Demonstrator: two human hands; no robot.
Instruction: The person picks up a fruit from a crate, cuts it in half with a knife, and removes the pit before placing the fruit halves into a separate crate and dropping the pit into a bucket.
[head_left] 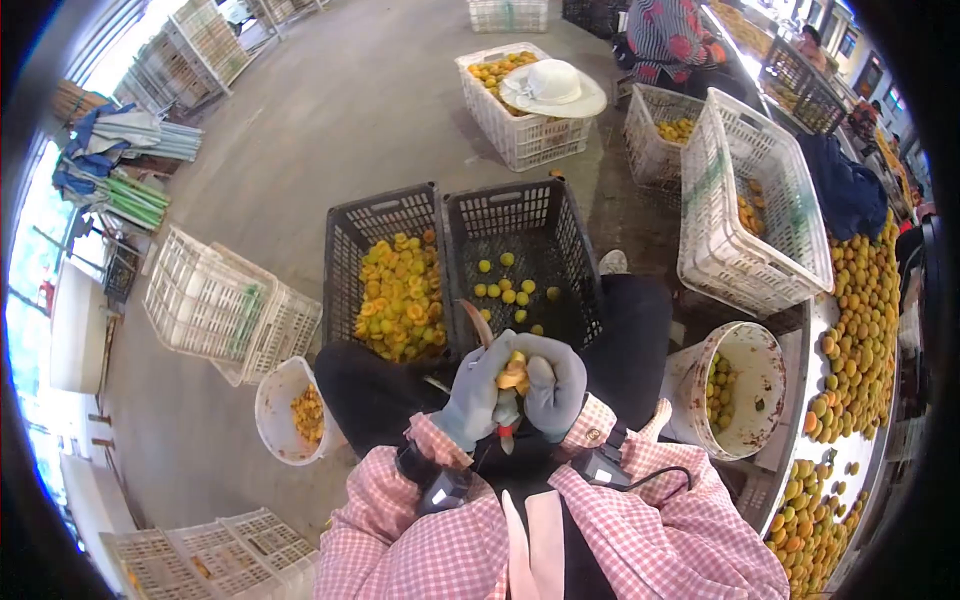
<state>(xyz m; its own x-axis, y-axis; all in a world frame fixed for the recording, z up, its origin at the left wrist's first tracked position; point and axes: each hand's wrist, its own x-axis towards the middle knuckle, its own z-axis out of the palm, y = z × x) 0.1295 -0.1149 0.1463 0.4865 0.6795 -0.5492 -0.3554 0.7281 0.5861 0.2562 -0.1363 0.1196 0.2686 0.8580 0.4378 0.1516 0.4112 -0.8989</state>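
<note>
Both my hands wear grey gloves and meet in front of my lap. My left hand [477,392] grips a small knife [478,325] whose blade points up and away from me. My right hand [556,385] is closed around a yellow-orange fruit [514,374] held between the two gloves. Just beyond my hands stand two black crates: the left black crate [352,232] is heaped with cut yellow fruit pieces, the right black crate [568,235] holds a few small whole fruits.
A white bucket [272,398] with fruit bits sits at my left, another white bucket [768,350] at my right. A table [822,318] on the right is piled with fruit. White crates, one topped by a white hat [552,88], and another person [668,38] are farther off.
</note>
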